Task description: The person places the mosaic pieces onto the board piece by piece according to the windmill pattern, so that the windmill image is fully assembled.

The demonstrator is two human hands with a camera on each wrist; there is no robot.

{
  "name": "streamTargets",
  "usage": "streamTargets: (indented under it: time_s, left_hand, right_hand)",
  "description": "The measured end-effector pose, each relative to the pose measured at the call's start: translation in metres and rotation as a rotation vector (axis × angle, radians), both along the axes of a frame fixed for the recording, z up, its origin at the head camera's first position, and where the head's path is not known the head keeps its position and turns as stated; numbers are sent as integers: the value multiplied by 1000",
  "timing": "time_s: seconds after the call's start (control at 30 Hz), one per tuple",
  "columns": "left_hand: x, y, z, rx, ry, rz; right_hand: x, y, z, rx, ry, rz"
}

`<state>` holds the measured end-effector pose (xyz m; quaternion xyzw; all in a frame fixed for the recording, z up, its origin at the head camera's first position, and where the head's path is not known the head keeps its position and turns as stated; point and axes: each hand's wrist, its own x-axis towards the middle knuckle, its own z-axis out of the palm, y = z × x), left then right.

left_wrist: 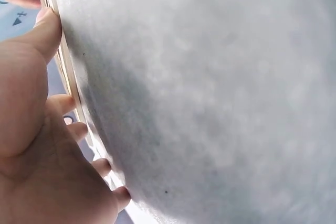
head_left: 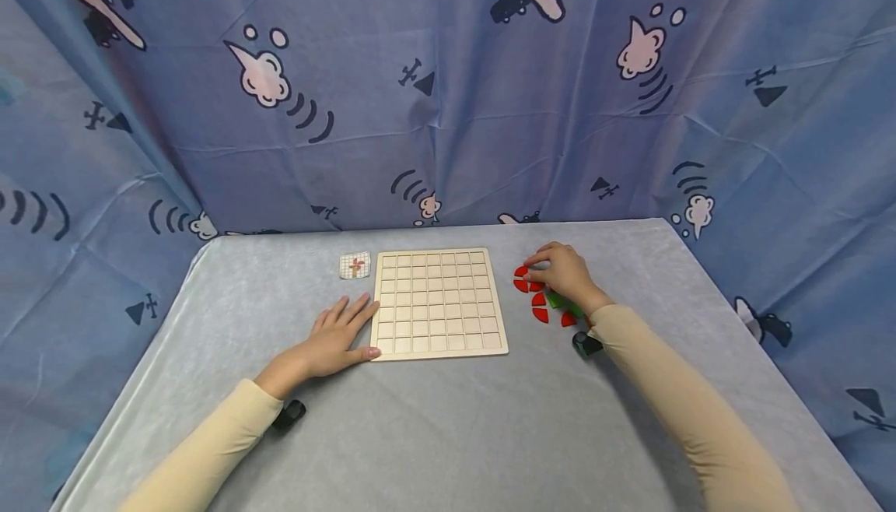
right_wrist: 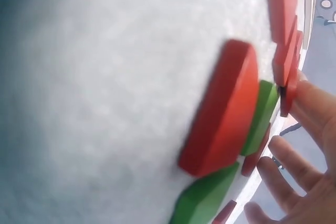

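A pale wooden board (head_left: 437,306) marked with a grid of squares lies flat on the table. At its left edge my left hand (head_left: 334,341) rests with fingers spread, the thumb and index fingertip touching the board. My right hand (head_left: 565,272) reaches over a group of small flat pieces right of the board. Its thumb and index fingertips are right at a red quarter-round piece (head_left: 521,271); the other fingers are loosely extended. Several more red pieces (head_left: 540,315) lie beside it. Green pieces (head_left: 554,299) lie partly hidden under the right hand and wrist.
A small card (head_left: 355,265) with a printed grid and a red and orange figure lies left of the board's far corner. The table has a light grey cloth (head_left: 448,434). A blue patterned curtain (head_left: 434,107) hangs behind and at both sides.
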<state>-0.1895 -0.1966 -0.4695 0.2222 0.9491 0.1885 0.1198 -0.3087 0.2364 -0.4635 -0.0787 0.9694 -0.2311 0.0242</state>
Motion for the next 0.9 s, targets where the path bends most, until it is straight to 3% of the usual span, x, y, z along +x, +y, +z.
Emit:
streamTargets:
  time_s: [0.3,0.53,0.9]
  left_hand:
    - [-2,4,-2,23,56,-21]
    - [-2,5,-2,36,45,-32]
    - [0,6,1,28,33,-26]
  right_hand:
    - [2,0,2,32,21,17]
    - [3,-1,6,-19,40,15]
    - [-3,-25,10,-53,58,82]
